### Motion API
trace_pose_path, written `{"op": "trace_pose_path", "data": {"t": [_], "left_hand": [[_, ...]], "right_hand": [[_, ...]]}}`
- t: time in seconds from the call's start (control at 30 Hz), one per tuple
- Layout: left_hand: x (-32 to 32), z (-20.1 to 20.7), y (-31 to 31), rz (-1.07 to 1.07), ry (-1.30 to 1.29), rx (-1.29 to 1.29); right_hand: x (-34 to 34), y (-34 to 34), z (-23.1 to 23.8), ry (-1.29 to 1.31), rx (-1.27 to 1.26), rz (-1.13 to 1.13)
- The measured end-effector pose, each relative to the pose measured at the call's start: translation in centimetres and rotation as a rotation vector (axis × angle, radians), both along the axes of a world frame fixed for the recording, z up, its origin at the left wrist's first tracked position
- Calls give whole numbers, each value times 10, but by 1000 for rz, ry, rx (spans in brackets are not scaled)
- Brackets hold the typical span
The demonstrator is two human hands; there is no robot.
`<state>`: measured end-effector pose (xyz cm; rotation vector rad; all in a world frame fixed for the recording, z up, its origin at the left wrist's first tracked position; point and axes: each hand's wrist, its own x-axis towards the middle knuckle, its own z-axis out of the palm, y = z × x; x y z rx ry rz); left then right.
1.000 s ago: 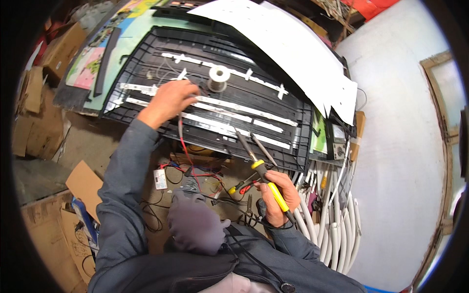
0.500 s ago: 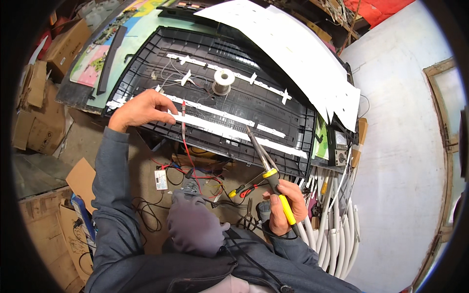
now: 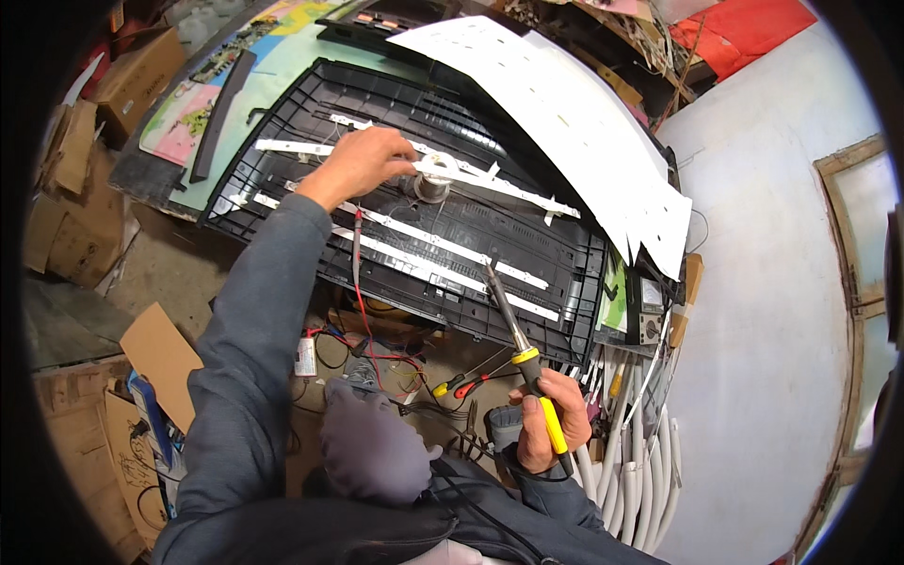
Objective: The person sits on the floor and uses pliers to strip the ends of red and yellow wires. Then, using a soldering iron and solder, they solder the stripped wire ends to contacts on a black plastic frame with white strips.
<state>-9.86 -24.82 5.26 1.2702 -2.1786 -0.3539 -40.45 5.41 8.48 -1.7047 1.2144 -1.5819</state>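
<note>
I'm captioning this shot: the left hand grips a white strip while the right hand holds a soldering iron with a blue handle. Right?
The handle isn't blue but yellow and black, as the head view shows. The left hand grips a white strip, the right hand a soldering iron.

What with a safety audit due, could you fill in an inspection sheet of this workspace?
Surface: table bearing a black tray.
Workpieces: white strip held above the tray; other strips and an upright spool in it.
Clutter: tools on the floor; cartons at left.
Hands: left hand grips the white strip; right hand holds a soldering iron.
Cables: red lead hanging over the tray's near edge.
Surroundings: white wall at right.
</note>
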Motion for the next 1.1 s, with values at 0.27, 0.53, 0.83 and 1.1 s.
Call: {"op": "trace_pose_path", "data": {"t": [0.27, 0.53, 0.83, 1.1], "left_hand": [[-16, -8, -14, 36, -140, -73], [-8, -17, -1, 44, -181, -420], [-16, -9, 64, 353, 84, 399], [-18, -33, 57, 79, 695, 613]], "right_hand": [[2, 0, 4, -33, 71, -28], [-3, -6, -6, 0, 49, 25], [1, -8, -7, 0, 67, 29], [7, -13, -1, 76, 60, 47]]}}
